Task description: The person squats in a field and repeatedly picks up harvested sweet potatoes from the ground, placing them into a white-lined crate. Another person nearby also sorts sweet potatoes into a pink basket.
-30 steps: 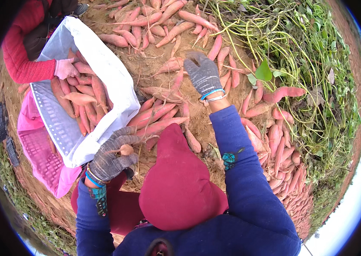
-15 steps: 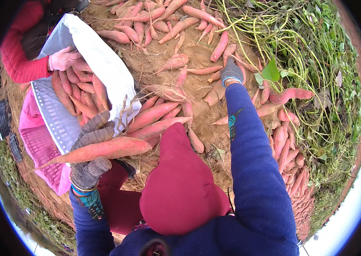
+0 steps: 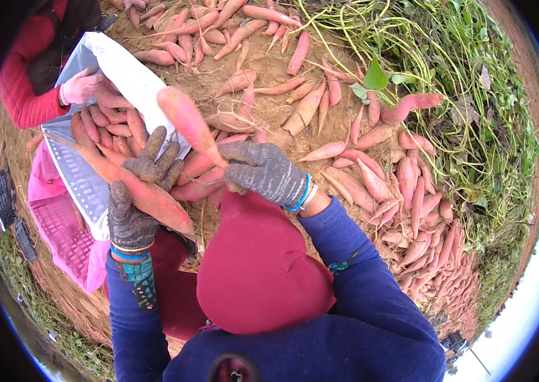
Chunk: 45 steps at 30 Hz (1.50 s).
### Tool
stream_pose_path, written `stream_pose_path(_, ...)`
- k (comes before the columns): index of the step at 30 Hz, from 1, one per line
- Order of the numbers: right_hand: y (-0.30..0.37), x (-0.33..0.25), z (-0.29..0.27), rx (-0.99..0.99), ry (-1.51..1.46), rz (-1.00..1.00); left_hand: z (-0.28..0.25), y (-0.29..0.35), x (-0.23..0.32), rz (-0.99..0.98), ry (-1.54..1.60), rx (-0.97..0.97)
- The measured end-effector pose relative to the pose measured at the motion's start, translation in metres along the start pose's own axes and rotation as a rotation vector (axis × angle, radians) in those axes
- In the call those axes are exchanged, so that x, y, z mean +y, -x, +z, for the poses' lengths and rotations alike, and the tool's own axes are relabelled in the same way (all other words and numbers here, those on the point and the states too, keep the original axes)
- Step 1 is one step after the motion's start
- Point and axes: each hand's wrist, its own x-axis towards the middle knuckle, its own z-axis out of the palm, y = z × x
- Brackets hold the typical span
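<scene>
My left hand (image 3: 130, 223), in a grey knit glove, grips a long sweet potato (image 3: 158, 204) between thumb and fingers beside the crate. Its thin end reaches over the crate's perforated white wall (image 3: 78, 184). To the right, my right hand (image 3: 266, 175), gloved too, pinches a second sweet potato (image 3: 185, 120) by its narrow end, with the thick end raised toward the white liner (image 3: 113, 54). Inside the crate lies a heap of sweet potatoes (image 3: 116, 129). Several more lie on the soil just beyond my hands.
At the far left, another person's pink-gloved hand (image 3: 81, 87) reaches into the crate. A pink sheet (image 3: 59, 216) hangs at its near side. Loose sweet potatoes (image 3: 307, 108) cover the soil, with a large pile (image 3: 435, 254) at right. Green vines (image 3: 447, 63) border them.
My right hand has come back from the ground at the upper right, bringing a sweet potato to the middle. The left hand's sweet potato has tilted, its thin end now over the crate.
</scene>
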Motion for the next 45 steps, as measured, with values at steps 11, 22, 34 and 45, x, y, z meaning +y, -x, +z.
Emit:
stream_pose_path(11,-0.062,-0.095,0.075,-0.077,0.782,-0.713,0.001,0.038,0.089,0.058,0.06,0.284)
stream_pose_path(22,-0.068,-0.021,-0.027,0.171,-0.061,-0.152,-0.115,0.101,0.183,0.286,-0.502,0.653)
stream_pose_path(34,0.089,0.179,-0.27,0.596,1.05,1.281,-0.278,0.151,0.189,-0.06,-2.016,1.079)
stream_pose_path(45,0.134,0.134,-0.154,0.946,-1.04,0.513,-0.061,0.037,0.099,0.137,-0.921,0.538)
